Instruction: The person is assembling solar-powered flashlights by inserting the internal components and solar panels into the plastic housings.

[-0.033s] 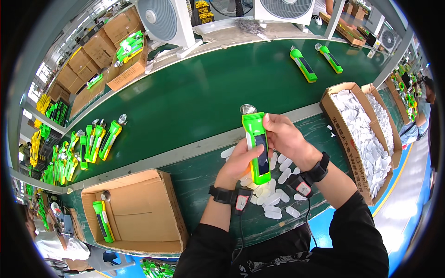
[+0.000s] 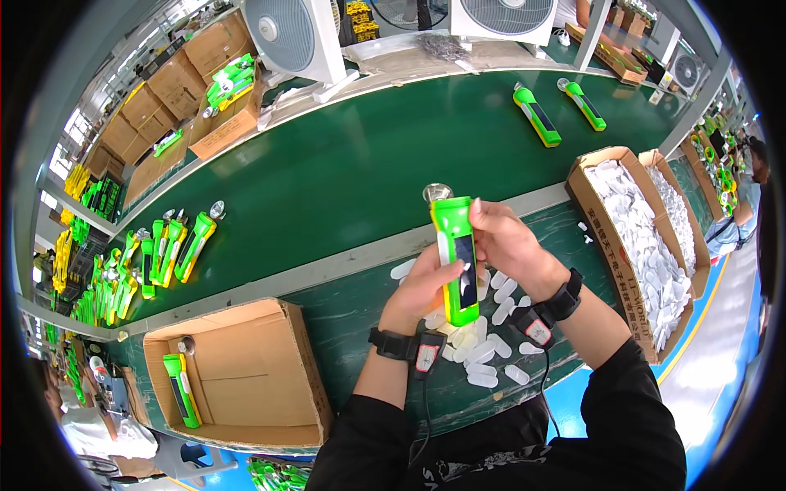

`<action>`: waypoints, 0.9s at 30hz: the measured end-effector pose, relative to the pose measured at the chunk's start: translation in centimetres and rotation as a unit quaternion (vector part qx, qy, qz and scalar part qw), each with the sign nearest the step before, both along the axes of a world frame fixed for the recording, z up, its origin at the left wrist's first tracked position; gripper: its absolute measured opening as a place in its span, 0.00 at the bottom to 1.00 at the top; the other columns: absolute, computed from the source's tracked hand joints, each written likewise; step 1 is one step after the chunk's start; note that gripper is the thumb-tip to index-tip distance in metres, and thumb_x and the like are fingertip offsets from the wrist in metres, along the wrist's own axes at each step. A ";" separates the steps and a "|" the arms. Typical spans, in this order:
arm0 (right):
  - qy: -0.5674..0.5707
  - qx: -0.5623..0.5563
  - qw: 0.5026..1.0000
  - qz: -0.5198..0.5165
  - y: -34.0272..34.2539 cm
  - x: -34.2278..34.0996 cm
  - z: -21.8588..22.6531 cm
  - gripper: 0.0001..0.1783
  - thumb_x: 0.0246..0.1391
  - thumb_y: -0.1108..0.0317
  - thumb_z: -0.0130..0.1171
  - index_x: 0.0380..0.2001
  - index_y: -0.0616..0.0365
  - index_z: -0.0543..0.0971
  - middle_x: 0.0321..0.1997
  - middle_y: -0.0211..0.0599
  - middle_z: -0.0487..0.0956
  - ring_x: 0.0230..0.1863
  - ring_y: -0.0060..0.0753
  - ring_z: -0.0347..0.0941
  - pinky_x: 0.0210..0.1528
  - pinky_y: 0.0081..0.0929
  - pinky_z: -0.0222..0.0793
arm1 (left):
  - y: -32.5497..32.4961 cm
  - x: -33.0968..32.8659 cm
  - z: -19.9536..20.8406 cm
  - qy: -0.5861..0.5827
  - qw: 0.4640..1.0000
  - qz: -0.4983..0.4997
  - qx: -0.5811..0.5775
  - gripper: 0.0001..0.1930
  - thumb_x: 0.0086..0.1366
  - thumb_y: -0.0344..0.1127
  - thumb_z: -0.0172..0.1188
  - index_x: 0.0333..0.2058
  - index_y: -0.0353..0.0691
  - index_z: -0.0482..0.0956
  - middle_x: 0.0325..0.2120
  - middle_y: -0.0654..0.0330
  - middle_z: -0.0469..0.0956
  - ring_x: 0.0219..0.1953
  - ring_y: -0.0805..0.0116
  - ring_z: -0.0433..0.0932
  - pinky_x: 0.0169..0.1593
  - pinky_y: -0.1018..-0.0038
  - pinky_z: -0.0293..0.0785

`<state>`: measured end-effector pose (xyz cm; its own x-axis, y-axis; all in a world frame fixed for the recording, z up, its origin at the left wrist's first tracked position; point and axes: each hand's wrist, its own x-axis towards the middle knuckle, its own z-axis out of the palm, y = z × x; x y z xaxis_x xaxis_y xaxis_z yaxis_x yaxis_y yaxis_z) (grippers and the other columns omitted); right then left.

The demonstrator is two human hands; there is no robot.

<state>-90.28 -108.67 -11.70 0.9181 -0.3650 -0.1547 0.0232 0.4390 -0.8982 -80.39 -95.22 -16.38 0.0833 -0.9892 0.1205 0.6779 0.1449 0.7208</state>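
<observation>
A green and yellow flashlight (image 2: 453,219) with a dark panel on its face is held upright over the bench, between both hands. A silver reflector (image 2: 437,193) sticks out at its top end. My left hand (image 2: 417,286) is closed round its left side, the thumb lying across the dark panel. At the upper right edge, my right hand (image 2: 508,244) grips it with the thumb near the head; its other fingers are partly hidden behind the body. Beneath the hands lie several loose white oval plastic pieces (image 2: 481,355) on the green bench.
To the left, an open cardboard box (image 2: 254,393) contains one flashlight. Cardboard boxes (image 2: 610,237) full of white pieces stand at the right. Beyond runs a green conveyor belt (image 2: 352,155), bearing several flashlights (image 2: 193,245) at left and two at far right. Wrist-strap cables hang below.
The flashlight has turned slightly in my hands, and a bright reflection now shows on its dark panel. Otherwise the scene is the same.
</observation>
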 end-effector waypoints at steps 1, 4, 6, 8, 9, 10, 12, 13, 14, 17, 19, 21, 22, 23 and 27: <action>-0.035 0.041 0.998 0.025 -0.8 -0.3 -0.6 0.28 0.60 0.46 0.48 0.42 0.66 0.72 0.25 0.32 0.74 0.19 0.21 0.70 0.15 0.21 0.65 | 0.0 -0.3 0.5 0.075 0.997 -0.028 -0.018 0.30 0.61 0.45 0.58 0.56 0.34 0.60 0.47 0.47 0.70 0.45 0.57 0.76 0.49 0.60 0.74; -0.123 0.139 0.981 0.048 -0.8 -0.5 -0.2 0.34 0.55 0.44 0.52 0.56 0.60 0.65 0.52 0.44 0.71 0.49 0.37 0.72 0.50 0.36 0.70 | 0.9 0.0 1.8 0.075 0.986 -0.146 -0.012 0.31 0.61 0.46 0.58 0.56 0.33 0.60 0.48 0.44 0.69 0.46 0.55 0.76 0.50 0.59 0.74; -0.150 0.139 0.977 0.066 -1.0 -0.6 -0.1 0.35 0.56 0.45 0.52 0.57 0.61 0.63 0.57 0.46 0.68 0.56 0.39 0.66 0.57 0.40 0.64 | 1.0 0.1 1.6 0.037 0.987 -0.154 -0.019 0.35 0.59 0.51 0.59 0.56 0.32 0.59 0.44 0.45 0.72 0.40 0.59 0.77 0.43 0.63 0.76; -0.130 0.088 0.987 0.031 -1.2 -0.4 0.0 0.32 0.59 0.47 0.49 0.56 0.62 0.64 0.55 0.45 0.70 0.56 0.38 0.67 0.56 0.38 0.65 | 0.8 0.8 0.3 0.027 0.985 -0.154 -0.072 0.37 0.55 0.57 0.60 0.53 0.33 0.61 0.34 0.52 0.74 0.31 0.66 0.75 0.33 0.71 0.72; -0.060 0.049 0.997 0.029 -1.9 -0.6 0.0 0.29 0.61 0.49 0.47 0.54 0.64 0.66 0.53 0.43 0.72 0.54 0.36 0.69 0.56 0.34 0.65 | 0.9 0.6 -0.1 0.049 0.991 -0.104 -0.068 0.36 0.53 0.59 0.61 0.50 0.35 0.64 0.24 0.60 0.69 0.23 0.72 0.68 0.27 0.75 0.66; 0.033 -0.018 0.999 -0.010 -2.3 -1.4 0.5 0.25 0.63 0.52 0.45 0.45 0.68 0.72 0.43 0.39 0.76 0.43 0.31 0.74 0.50 0.29 0.69 | 0.7 0.6 -0.9 0.099 0.989 -0.088 -0.061 0.32 0.55 0.56 0.61 0.47 0.36 0.66 0.24 0.63 0.65 0.25 0.72 0.66 0.30 0.74 0.66; 0.131 -0.184 0.974 -0.037 -3.2 -3.2 1.3 0.18 0.61 0.60 0.52 0.43 0.66 0.73 0.43 0.40 0.77 0.42 0.29 0.75 0.46 0.27 0.70 | 0.2 1.0 -1.3 0.167 0.984 -0.048 -0.034 0.28 0.57 0.53 0.59 0.45 0.37 0.66 0.26 0.62 0.65 0.29 0.70 0.66 0.37 0.71 0.67; 0.137 -0.184 0.972 -0.044 -4.1 -4.4 1.4 0.18 0.61 0.60 0.52 0.43 0.66 0.73 0.43 0.40 0.77 0.42 0.29 0.75 0.46 0.27 0.70 | 0.2 0.8 -1.3 0.202 0.979 -0.001 0.021 0.22 0.60 0.49 0.57 0.43 0.37 0.66 0.30 0.60 0.67 0.35 0.66 0.69 0.44 0.67 0.68; 0.207 -0.342 0.916 -0.039 -5.3 -6.1 1.4 0.16 0.56 0.65 0.56 0.43 0.66 0.73 0.42 0.42 0.77 0.41 0.29 0.75 0.43 0.26 0.71 | 0.2 0.2 -0.4 0.173 0.983 0.049 0.036 0.19 0.62 0.44 0.54 0.45 0.36 0.66 0.36 0.56 0.71 0.40 0.62 0.72 0.45 0.67 0.70; 0.297 -0.665 0.676 -0.116 -7.2 -9.9 1.1 0.15 0.42 0.77 0.62 0.36 0.65 0.72 0.35 0.45 0.76 0.36 0.39 0.76 0.35 0.30 0.72 | 0.7 1.1 0.1 0.146 0.984 0.086 0.058 0.19 0.64 0.41 0.53 0.50 0.37 0.65 0.44 0.52 0.72 0.40 0.62 0.74 0.42 0.71 0.72; 0.360 -0.766 0.509 -0.157 -7.8 -12.3 0.2 0.10 0.43 0.78 0.60 0.30 0.62 0.70 0.30 0.43 0.74 0.33 0.46 0.75 0.34 0.35 0.72 | 0.6 1.8 -0.7 0.156 0.984 0.084 0.023 0.20 0.63 0.34 0.55 0.52 0.37 0.63 0.41 0.51 0.74 0.35 0.63 0.76 0.38 0.70 0.73; 0.398 -0.768 0.481 -0.141 -7.3 -13.4 -0.8 0.10 0.44 0.77 0.60 0.30 0.61 0.70 0.31 0.44 0.74 0.34 0.45 0.76 0.35 0.34 0.72 | 0.0 1.4 -0.9 0.147 0.985 0.082 0.025 0.21 0.62 0.32 0.55 0.53 0.38 0.63 0.39 0.53 0.74 0.34 0.64 0.76 0.37 0.70 0.73; 0.431 -0.770 0.455 -0.123 -7.2 -13.6 -1.2 0.10 0.44 0.77 0.60 0.30 0.61 0.70 0.32 0.44 0.74 0.34 0.44 0.76 0.35 0.33 0.73 | -0.2 1.3 -0.9 0.136 0.987 0.086 0.027 0.21 0.61 0.31 0.55 0.53 0.39 0.63 0.36 0.55 0.74 0.32 0.65 0.75 0.36 0.69 0.73; 0.444 -0.773 0.436 -0.125 -7.0 -13.9 -1.8 0.09 0.44 0.76 0.60 0.29 0.59 0.70 0.32 0.43 0.73 0.34 0.42 0.76 0.35 0.33 0.73 | -0.3 1.1 -0.9 0.137 0.987 0.084 0.028 0.21 0.61 0.31 0.55 0.53 0.39 0.63 0.36 0.55 0.74 0.32 0.65 0.75 0.36 0.69 0.73; 0.437 -0.778 0.431 -0.132 -7.6 -13.7 -3.3 0.10 0.43 0.78 0.60 0.29 0.60 0.70 0.33 0.44 0.73 0.34 0.42 0.76 0.34 0.32 0.74 | -0.4 0.9 -0.9 0.139 0.986 0.079 0.038 0.22 0.61 0.29 0.56 0.53 0.40 0.63 0.33 0.57 0.73 0.32 0.65 0.75 0.34 0.69 0.73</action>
